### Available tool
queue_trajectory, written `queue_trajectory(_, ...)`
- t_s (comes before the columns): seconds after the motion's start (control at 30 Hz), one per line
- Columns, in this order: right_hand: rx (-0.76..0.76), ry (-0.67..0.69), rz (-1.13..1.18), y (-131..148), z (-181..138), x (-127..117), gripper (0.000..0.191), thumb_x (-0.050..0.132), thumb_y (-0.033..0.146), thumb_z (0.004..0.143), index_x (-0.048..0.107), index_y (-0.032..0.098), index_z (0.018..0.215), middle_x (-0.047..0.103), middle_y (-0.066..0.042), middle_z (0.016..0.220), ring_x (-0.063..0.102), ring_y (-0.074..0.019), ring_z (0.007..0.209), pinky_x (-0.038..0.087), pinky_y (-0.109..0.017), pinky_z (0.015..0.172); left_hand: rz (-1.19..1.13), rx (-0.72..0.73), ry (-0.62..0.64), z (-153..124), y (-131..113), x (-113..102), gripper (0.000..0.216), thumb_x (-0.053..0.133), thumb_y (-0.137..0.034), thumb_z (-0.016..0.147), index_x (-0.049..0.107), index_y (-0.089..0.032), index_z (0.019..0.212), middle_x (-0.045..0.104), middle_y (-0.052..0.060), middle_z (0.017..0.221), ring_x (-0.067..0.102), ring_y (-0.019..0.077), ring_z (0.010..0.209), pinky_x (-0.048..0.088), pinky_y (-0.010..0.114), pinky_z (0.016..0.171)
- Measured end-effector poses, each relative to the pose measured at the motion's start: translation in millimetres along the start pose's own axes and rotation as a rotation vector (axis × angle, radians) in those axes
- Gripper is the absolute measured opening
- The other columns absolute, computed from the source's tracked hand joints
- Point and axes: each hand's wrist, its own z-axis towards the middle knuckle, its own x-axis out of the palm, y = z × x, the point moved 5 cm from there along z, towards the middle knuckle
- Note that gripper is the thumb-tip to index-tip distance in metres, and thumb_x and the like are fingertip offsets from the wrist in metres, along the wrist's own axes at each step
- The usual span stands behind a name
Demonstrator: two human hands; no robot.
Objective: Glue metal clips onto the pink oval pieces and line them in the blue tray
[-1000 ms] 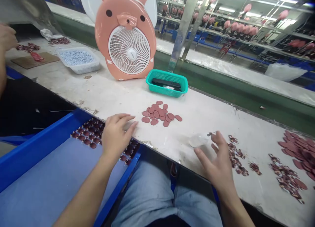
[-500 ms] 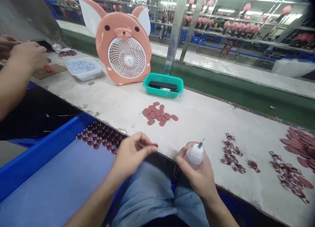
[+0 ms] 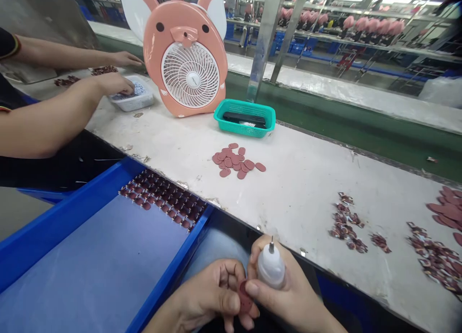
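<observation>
My left hand [image 3: 207,294] pinches a small reddish-brown oval piece [image 3: 245,301] with small holes between thumb and fingers, just off the table's front edge. Wrapped in my right hand [image 3: 294,299] is a white squeeze bottle [image 3: 270,269], its thin metal needle tip pointing up. The right thumb reaches over to the upper edge of the oval piece. On the table beyond lies a loose pile of similar oval pieces [image 3: 234,160]. To the right are clusters of small dark red-brown parts [image 3: 345,227].
A blue tray [image 3: 97,256] at left holds rows of dark red parts [image 3: 162,198]. A pig-shaped fan [image 3: 151,58] and a green basket [image 3: 245,128] stand on the white table [image 3: 288,179]. At left, a co-worker's hand [image 3: 117,84] is over a white container [image 3: 135,102].
Both hands have come closer together, lower and nearer my body. The right thumb now meets the oval piece. The co-worker's arms have reached across toward the white container.
</observation>
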Motion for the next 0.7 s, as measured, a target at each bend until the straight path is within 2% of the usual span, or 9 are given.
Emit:
queue_trajectory(0.07,-0.026,-0.037,-0.015,0.0,-2.8,-6.2,0.037,0.076,0.043,0.083,0.050,0.023,0.101,0.055,0.006,0.065,0.051,-0.0079,0.050,0.041,-0.018,0.047,-0.017,-0.022,0.026,3.1,5.4,-1.5,0.051,0.099,-0.037,0.047,0.062,-0.017,0.078,0.078,0.005,0.069,0.072,0.0143,0.054,0.049,0.012,0.037)
queue_trajectory(0.13,-0.015,-0.096,-0.080,0.8,-8.2,-18.6,0.047,0.066,0.053,0.087,0.045,0.025,0.117,0.057,0.003,0.072,0.052,-0.0104,0.055,0.041,-0.019,0.047,-0.042,-0.022,0.037,3.9,7.9,-2.1,0.056,0.100,-0.034,0.043,0.068,-0.018,0.086,0.078,0.004,0.070,0.071,0.0129,0.053,0.052,0.013,0.040)
queue_trajectory(0.17,0.010,-0.125,-0.149,2.0,-11.7,-26.1,0.049,0.060,0.054,0.090,0.039,0.026,0.125,0.059,0.001,0.078,0.054,-0.0124,0.060,0.044,-0.020,0.048,-0.054,-0.011,0.036,3.4,7.6,-2.4,0.058,0.100,-0.033,0.043,0.070,-0.019,0.090,0.078,0.003,0.071,0.070,0.0122,0.053,0.052,0.013,0.041)
queue_trajectory(0.23,0.070,-0.188,-0.360,7.7,-18.8,-41.8,0.045,0.052,0.045,0.095,0.031,0.029,0.132,0.063,-0.002,0.088,0.060,-0.0153,0.069,0.050,-0.023,0.055,-0.077,0.046,0.017,1.4,3.3,-3.9,0.054,0.099,-0.032,0.046,0.074,-0.020,0.092,0.078,0.002,0.073,0.070,0.0112,0.054,0.052,0.013,0.041)
queue_trajectory(0.33,0.018,-0.311,-0.714,28.2,-27.3,-59.1,0.042,0.059,0.028,0.091,0.042,0.029,0.130,0.068,-0.005,0.103,0.068,-0.0182,0.085,0.058,-0.027,0.070,-0.110,0.152,-0.084,-1.4,-6.6,-10.6,0.039,0.095,-0.033,0.056,0.077,-0.021,0.088,0.077,0.003,0.079,0.071,0.0113,0.063,0.050,0.012,0.043)
queue_trajectory(0.43,-0.176,-0.425,-0.890,49.7,-34.7,-60.6,0.037,0.067,0.029,0.088,0.061,0.030,0.124,0.071,-0.006,0.115,0.072,-0.0234,0.097,0.061,-0.029,0.076,-0.121,0.222,-0.224,-2.3,-14.7,-15.6,0.037,0.094,-0.034,0.058,0.078,-0.024,0.090,0.076,0.002,0.080,0.071,0.0115,0.069,0.049,0.012,0.047)
queue_trajectory(0.57,-0.309,-0.635,-0.890,63.1,-48.6,-54.1,0.034,0.074,0.036,0.084,0.069,0.030,0.118,0.073,-0.007,0.107,0.073,-0.0261,0.086,0.061,-0.030,0.065,-0.115,0.334,-0.335,-3.0,-27.4,-3.9,0.037,0.095,-0.036,0.055,0.079,-0.024,0.085,0.075,0.001,0.083,0.070,0.0110,0.070,0.049,0.012,0.046)
queue_trajectory(0.63,-0.359,-0.739,-0.808,66.5,-56.9,-53.4,0.036,0.072,0.039,0.086,0.065,0.029,0.120,0.069,-0.009,0.102,0.070,-0.0241,0.079,0.059,-0.030,0.060,-0.108,0.356,-0.379,-3.9,-32.2,5.3,0.037,0.096,-0.036,0.054,0.079,-0.023,0.085,0.075,0.001,0.081,0.070,0.0109,0.069,0.048,0.012,0.045)
queue_trajectory(0.7,-0.429,-0.732,-0.792,67.4,-62.7,-52.1,0.043,0.066,0.042,0.090,0.056,0.028,0.129,0.064,-0.010,0.098,0.065,-0.0212,0.068,0.056,-0.031,0.054,-0.106,0.353,-0.388,-3.8,-34.6,12.8,0.041,0.096,-0.037,0.054,0.079,-0.024,0.089,0.075,0.000,0.077,0.070,0.0105,0.067,0.048,0.011,0.045)
